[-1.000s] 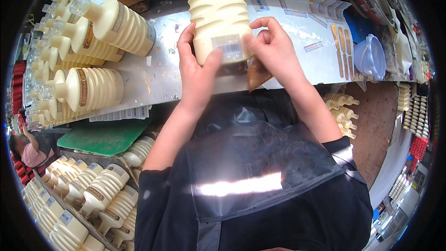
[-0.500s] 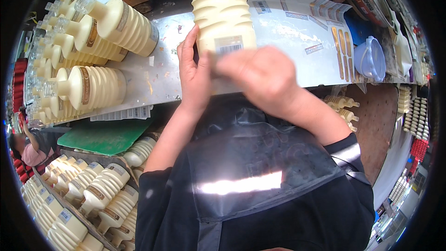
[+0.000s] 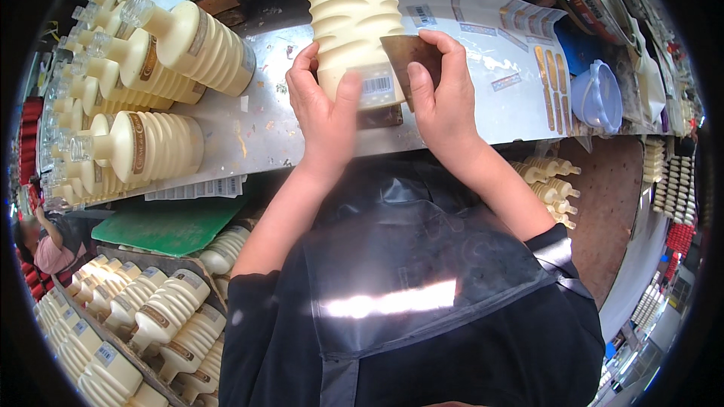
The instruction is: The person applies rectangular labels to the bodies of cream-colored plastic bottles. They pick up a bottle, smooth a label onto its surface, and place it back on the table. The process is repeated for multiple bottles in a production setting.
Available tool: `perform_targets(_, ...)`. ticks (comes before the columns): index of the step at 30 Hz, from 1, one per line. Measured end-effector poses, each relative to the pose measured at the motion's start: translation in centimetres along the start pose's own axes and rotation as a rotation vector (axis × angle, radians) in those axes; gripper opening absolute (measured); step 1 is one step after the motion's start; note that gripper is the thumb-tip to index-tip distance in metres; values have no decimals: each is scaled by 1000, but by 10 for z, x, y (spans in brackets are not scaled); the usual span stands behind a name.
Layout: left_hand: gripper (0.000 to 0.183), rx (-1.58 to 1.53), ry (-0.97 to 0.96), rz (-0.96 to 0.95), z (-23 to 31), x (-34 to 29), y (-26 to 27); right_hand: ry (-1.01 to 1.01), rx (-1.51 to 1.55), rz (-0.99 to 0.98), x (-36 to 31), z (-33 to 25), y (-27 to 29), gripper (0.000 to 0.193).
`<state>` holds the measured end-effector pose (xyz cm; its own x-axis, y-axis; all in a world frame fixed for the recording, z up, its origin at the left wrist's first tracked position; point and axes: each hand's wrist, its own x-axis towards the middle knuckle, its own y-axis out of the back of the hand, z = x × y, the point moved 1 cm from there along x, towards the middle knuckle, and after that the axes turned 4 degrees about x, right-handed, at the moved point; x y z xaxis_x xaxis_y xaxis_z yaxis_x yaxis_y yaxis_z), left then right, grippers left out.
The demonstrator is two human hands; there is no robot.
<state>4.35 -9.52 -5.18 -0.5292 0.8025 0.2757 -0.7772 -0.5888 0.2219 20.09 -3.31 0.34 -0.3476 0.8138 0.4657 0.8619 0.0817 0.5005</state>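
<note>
A cream, ribbed bottle (image 3: 354,22) lies in front of me on the metal tabletop, with its neck pointing away and its base toward me. Near the base it carries a barcode label (image 3: 377,86). My left hand (image 3: 326,109) grips the bottle's left side, its fingers curled behind and its thumb on the front near the label. In my right hand (image 3: 446,102) a thin brown flat scraper (image 3: 402,60) is pinched between thumb and fingers. The scraper's edge meets the bottle's right side, beside the barcode label.
Several finished-looking cream bottles (image 3: 207,49) stand crowded at the left. A label sheet (image 3: 471,53) with gold strips covers the right of the table, beside a lilac bucket (image 3: 598,96). Below left are a green board (image 3: 170,220) and a crate of bottles (image 3: 170,309). A person (image 3: 53,237) is at far left.
My right hand has moved from across the label to the bottle's right side, and the scraper in it now shows clearly. My left thumb has come onto the bottle's front.
</note>
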Motion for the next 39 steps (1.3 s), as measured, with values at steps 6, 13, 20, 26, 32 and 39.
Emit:
perform_targets(6,58,-293,139,-9,0,1,3,431,-62,29,8,-7,13,35)
perform_targets(13,29,-589,249,21,5,8,13,774,-227,-162,5,-50,9,24)
perform_targets(20,26,-589,322,7,7,11,18,711,-280,-294,-6,-63,-3,22)
perform_targets(26,47,-88,67,22,4,6,10,49,-235,-155,-4,-37,7,25)
perform_targets(32,67,-5,25,-33,-2,7,10,-288,-83,-43,-2,-20,23,30)
perform_targets(39,82,120,-115,-66,-2,35,11,-28,-104,-16,13,-1,16,27)
